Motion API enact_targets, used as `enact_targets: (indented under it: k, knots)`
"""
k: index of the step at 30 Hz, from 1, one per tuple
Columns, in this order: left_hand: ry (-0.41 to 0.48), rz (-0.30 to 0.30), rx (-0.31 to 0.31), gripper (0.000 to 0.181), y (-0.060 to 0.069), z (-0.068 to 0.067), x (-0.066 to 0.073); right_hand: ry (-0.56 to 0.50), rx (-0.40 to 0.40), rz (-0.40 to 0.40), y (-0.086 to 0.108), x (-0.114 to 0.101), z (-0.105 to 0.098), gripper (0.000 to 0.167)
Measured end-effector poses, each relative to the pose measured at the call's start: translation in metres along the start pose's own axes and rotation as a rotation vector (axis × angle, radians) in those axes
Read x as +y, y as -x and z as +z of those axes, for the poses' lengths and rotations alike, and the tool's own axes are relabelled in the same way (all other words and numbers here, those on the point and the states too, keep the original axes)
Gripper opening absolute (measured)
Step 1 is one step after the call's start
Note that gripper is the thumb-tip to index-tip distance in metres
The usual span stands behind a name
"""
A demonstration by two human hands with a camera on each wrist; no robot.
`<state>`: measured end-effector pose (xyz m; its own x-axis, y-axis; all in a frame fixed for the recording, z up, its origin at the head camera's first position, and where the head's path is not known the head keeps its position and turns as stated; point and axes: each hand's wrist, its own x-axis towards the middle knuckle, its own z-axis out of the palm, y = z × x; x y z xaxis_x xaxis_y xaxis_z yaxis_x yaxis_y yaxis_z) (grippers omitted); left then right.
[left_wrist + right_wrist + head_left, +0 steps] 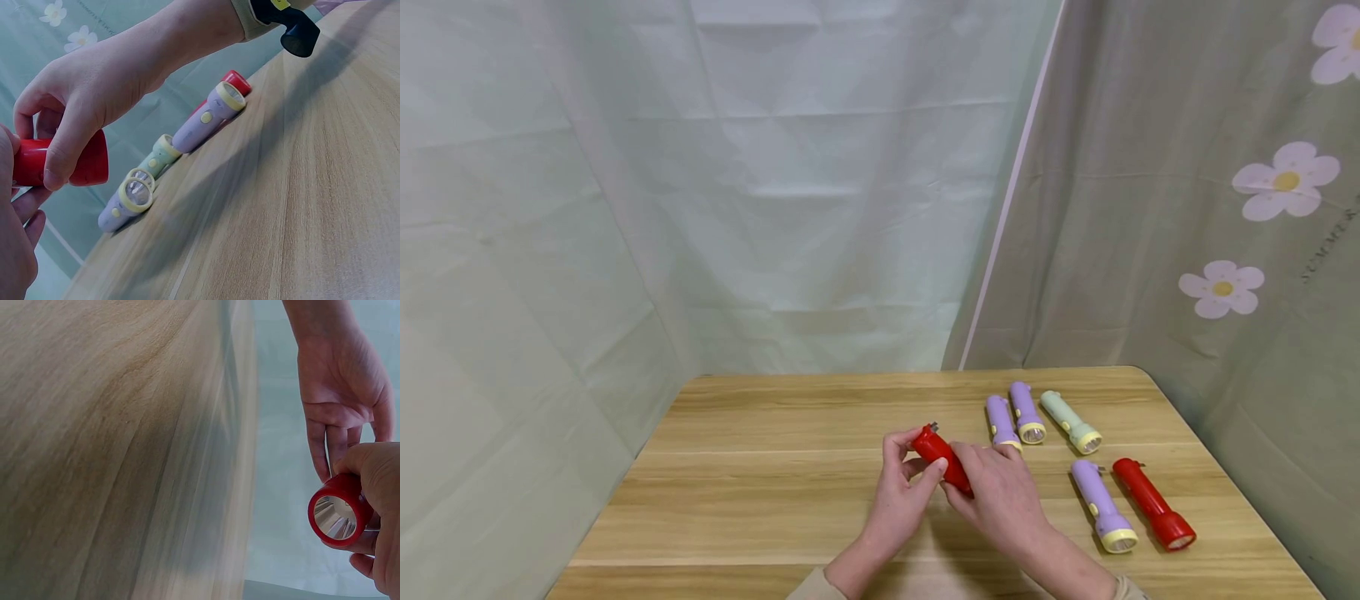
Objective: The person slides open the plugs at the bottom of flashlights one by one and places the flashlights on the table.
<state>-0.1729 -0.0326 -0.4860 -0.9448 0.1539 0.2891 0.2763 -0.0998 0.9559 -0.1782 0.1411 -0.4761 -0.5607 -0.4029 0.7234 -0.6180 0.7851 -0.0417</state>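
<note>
A red flashlight (934, 450) is held above the table, tilted, by both hands. Its tail end, with metal prongs (933, 427) sticking out, points away and to the left. My left hand (898, 493) grips the tail half, thumb along the near side. Around the head half curl the fingers of my right hand (1000, 493), which hide that part from the head view. The right wrist view shows the clear lens (335, 517) of the flashlight inside its red rim, facing that camera. In the left wrist view the right hand (94, 87) pinches the red body (90, 164).
To the right lie a second red flashlight (1152, 503) and a purple one (1102, 504). Further back are two more purple flashlights (1000, 418) (1025, 408) and a pale green one (1070, 421). Curtains (820, 208) hang behind the wooden table (737, 483).
</note>
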Motion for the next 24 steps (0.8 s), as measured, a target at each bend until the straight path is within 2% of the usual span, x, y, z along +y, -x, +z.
enact_targets:
  k: [24]
  knots:
    - [-0.002, -0.005, -0.02, 0.054, 0.0009, -0.0006, -0.0022, -0.004, -0.032, 0.012, 0.0022, 0.0, -0.0006, 0.039]
